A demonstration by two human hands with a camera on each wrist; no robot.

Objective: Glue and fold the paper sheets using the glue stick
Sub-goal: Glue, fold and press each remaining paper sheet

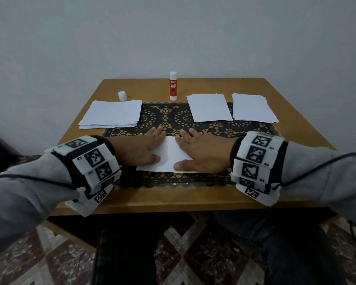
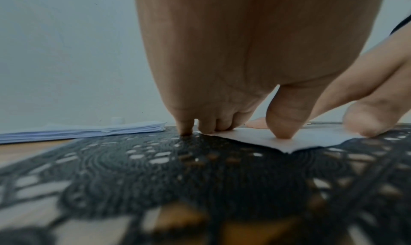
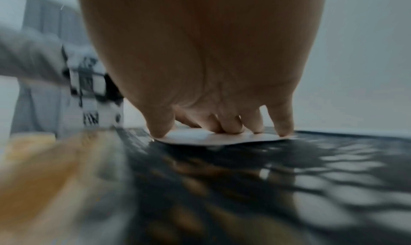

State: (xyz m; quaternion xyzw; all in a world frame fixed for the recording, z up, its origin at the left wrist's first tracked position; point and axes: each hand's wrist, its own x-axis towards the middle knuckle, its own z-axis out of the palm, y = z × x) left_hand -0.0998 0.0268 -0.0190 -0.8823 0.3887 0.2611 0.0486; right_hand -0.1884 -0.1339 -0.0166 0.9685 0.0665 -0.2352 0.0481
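A folded white paper sheet (image 1: pixel 170 154) lies on the black lace mat (image 1: pixel 193 124) near the table's front. My left hand (image 1: pixel 144 147) lies flat on its left part, fingers straight, thumb pressing the sheet (image 2: pixel 311 139). My right hand (image 1: pixel 199 151) presses flat on its right part, fingertips (image 3: pixel 282 127) down on the paper (image 3: pixel 211 139). The red and white glue stick (image 1: pixel 173 85) stands upright and uncapped at the back centre. Its white cap (image 1: pixel 122 95) sits apart to the left.
A thick stack of white sheets (image 1: pixel 113 116) lies at the back left, seen also in the left wrist view (image 2: pixel 89 131). Two more paper piles (image 1: pixel 209 108) (image 1: pixel 253 108) lie at the back right. The wooden table (image 1: pixel 152 199) stands against a pale wall.
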